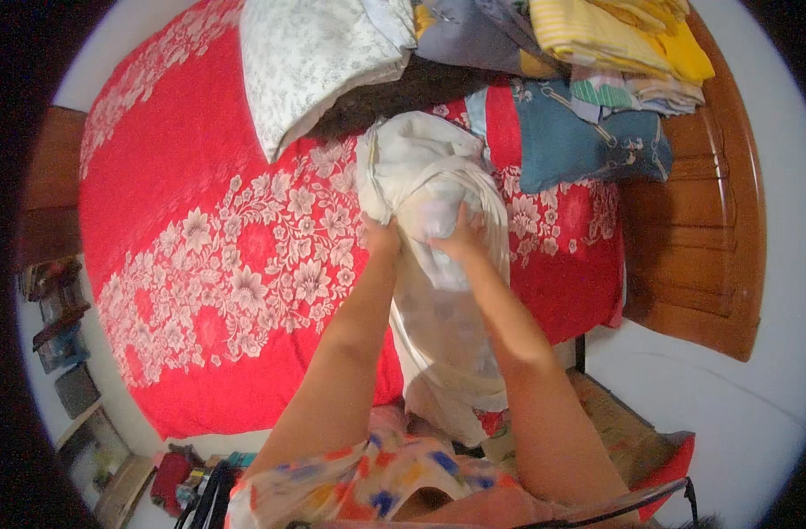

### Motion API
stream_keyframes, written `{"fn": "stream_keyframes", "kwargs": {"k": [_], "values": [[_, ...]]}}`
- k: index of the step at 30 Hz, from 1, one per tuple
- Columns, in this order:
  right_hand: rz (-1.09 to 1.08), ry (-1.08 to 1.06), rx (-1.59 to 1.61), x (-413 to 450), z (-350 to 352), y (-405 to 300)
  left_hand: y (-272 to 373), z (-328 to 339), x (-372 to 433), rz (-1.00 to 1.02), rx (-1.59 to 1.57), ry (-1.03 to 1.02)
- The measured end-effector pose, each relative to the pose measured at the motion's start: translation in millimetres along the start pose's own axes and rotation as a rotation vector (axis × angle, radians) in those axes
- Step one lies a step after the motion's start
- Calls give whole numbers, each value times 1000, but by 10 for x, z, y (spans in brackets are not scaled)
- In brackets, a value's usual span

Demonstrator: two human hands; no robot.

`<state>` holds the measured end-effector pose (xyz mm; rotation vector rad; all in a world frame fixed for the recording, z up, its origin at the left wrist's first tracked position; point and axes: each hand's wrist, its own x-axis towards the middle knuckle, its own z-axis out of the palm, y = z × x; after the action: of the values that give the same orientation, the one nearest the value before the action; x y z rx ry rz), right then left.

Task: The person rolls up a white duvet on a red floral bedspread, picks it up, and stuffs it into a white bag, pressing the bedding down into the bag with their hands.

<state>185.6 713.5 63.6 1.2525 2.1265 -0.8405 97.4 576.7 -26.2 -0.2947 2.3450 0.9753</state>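
Note:
A bundled white cloth (436, 142) lies over the edge of a bed with a red floral bedspread (244, 264), its lower end hanging down towards me. My left hand (381, 237) grips the cloth's left side, its fingers partly hidden in the folds. On the right part of the same cloth, my right hand (461, 237) has its thumb on top and its fingers tucked into the fabric. The two hands are a short way apart.
Beyond the cloth are a white patterned pillow (317, 59) and a grey and yellow textile (472, 36). Folded yellow cloths (601, 40) and a blue patterned textile (575, 145) lie by the wooden headboard (694, 231). Shelves (79, 423) stand at lower left.

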Motion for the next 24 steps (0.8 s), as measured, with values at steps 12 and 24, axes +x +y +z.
{"fn": "stream_keyframes", "kwargs": {"k": [12, 24], "values": [[139, -24, -95, 104, -2, -66, 110, 66, -119, -90, 53, 20], [68, -41, -145, 356, 65, 135, 237, 52, -140, -154, 39, -15]]}}
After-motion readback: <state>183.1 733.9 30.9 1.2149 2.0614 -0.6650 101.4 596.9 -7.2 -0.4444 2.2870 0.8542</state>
